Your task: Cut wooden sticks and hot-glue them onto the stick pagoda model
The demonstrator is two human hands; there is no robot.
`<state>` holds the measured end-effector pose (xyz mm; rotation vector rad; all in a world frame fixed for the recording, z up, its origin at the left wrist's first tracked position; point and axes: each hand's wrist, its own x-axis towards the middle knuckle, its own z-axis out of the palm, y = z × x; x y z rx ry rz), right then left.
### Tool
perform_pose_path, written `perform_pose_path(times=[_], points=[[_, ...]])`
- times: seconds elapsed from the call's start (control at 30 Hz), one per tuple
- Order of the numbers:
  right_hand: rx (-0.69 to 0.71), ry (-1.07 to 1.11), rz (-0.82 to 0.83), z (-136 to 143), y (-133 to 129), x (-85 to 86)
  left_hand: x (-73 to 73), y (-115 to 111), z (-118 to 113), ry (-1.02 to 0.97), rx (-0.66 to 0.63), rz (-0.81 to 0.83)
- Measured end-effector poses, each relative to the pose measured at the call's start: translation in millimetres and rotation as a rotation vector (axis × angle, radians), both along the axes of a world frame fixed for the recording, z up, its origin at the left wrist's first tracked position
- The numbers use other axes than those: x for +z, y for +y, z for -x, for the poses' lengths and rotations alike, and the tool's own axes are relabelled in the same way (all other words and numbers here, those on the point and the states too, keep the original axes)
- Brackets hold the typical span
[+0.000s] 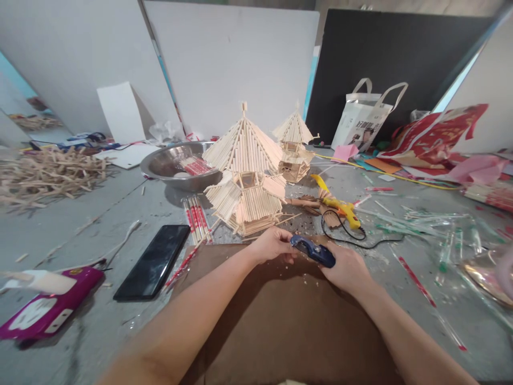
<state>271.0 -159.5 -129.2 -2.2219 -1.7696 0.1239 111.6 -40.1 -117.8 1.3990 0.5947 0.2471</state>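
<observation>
My right hand is closed around a dark blue hand tool with a small metal part on its side; its exact kind I cannot make out. At the tool's far end my left hand is closed in a pinch, and what its fingertips hold is hidden. Both hands are above a brown board. Just beyond them stands a two-tiered pagoda model built of thin wooden sticks. A smaller stick pagoda is behind it to the right.
A yellow glue gun with a black cord lies right of the pagoda. On the left are a phone, a magenta device, a metal basin and a stick pile. Plastic tubes and a white bag are right.
</observation>
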Motion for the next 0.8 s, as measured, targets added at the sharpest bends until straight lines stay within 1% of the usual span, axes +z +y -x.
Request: perform_pose_path(times=[0.27, 0.47, 0.57, 0.7, 0.8], points=[[-0.091, -0.068, 0.035, 3.4, -0.5, 2.2, 4.0, -1.1, 0.7, -0.009, -0.004, -0.014], [-0.139, -0.067, -0.020, 0.1, -0.3, 4.7, 4.6, -1.9, 1.2, -0.020, 0.022, -0.002], [-0.134, -0.100, -0.043, -6.0, 3.5, 0.1, 7.0, -2.7, 1.7, -0.030, 0.049, -0.029], [-0.054, -0.168, -0.043, -14.7, 10.0, -11.4, 8.9, -3.6, 2.6, -0.059, 0.054, -0.036], [-0.067, -0.205, -0.044, -17.9, 12.3, -19.8, 8.5, -3.5, 3.0, -0.079, 0.041, -0.048]])
